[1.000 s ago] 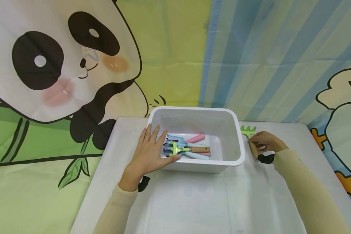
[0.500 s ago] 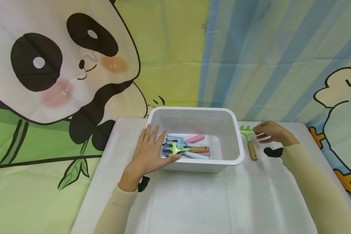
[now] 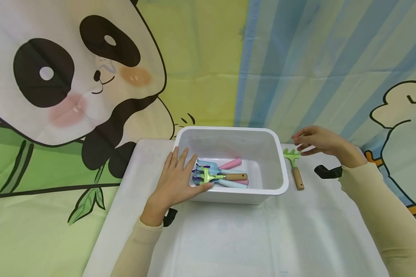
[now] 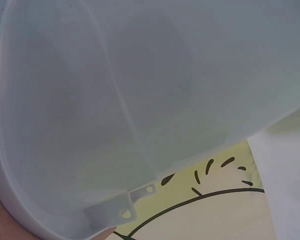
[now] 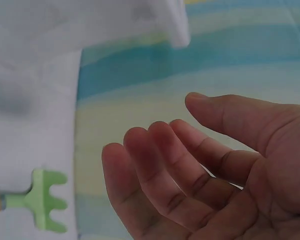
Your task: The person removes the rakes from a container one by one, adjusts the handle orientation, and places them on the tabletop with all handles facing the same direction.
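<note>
The head view shows the green hand rake [image 3: 296,171] lying on the counter [image 3: 228,238], just right of the white plastic bin [image 3: 228,198]. Your right hand [image 3: 324,142] is the nearer one: from it, the rake lies to the left and toward you. Its long axis runs roughly away from you, the teeth at the far end and the wooden handle at the near end, turned slightly to the right. In the right wrist view, this grip is wide and holds nothing; the fingers bend loosely, apart from the rake. Your left hand [image 3: 175,182] rests with spread fingers at the left end of the bin, gripping nothing. Inside the bin, a second green rake [image 3: 236,177] lies on top of light-blue tools [image 3: 213,167] and near a pink handle [image 3: 231,164].
</note>
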{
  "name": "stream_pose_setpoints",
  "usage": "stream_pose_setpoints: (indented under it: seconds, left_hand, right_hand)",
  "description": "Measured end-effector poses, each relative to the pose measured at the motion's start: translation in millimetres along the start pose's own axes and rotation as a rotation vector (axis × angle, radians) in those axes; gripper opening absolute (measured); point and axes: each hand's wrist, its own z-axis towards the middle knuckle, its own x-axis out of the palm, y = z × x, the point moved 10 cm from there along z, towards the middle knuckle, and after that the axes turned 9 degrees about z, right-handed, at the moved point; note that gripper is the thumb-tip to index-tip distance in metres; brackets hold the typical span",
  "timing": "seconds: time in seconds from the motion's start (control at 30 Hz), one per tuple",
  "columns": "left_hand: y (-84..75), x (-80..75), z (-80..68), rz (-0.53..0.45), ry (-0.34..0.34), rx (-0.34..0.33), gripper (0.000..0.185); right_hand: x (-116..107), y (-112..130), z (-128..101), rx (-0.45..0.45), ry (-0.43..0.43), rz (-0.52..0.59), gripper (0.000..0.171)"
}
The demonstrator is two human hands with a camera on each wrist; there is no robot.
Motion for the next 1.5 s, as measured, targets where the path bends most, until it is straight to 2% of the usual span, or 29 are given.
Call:
stream_pose_setpoints:
  seconds: [0.13, 0.37, 0.6, 0.83, 1.03, 1.23, 1.5]
  left_hand:
    - [0.6, 0.3, -0.5, 0.000, 0.000, 0.001, 0.113]
    - [1.0, 1.0, -1.3, -0.004, 0.007, 0.003, 0.112]
    - [2.0, 2.2, -0.4, 0.001, 0.013, 0.001, 0.112]
    - [3.5, 3.4, 0.3, 0.003, 0.021, -0.008, 0.113]
    - [2.8, 3.4, 0.4, 0.005, 0.026, -0.008, 0.113]
    - [2.1, 1.4, -0.1, 0.012, 0.018, -0.009, 0.113]
    - [1.8, -0.1, 0.2, 0.009, 0.000, -0.005, 0.112]
  right_hand:
    - [19, 32, -4, -0.034, 0.055, -0.038, 0.047]
    - [51, 86, -3, -0.106, 0.133, -0.098, 0.043]
    - [92, 114, 14, -0.124, 0.227, -0.130, 0.038]
    - [139, 124, 39, -0.141, 0.331, -0.162, 0.029]
    - [174, 124, 58, -0.132, 0.404, -0.163, 0.024]
    - [197, 120, 73, -0.128, 0.426, -0.175, 0.022]
    - [218, 100, 98, -0.079, 0.440, -0.200, 0.018]
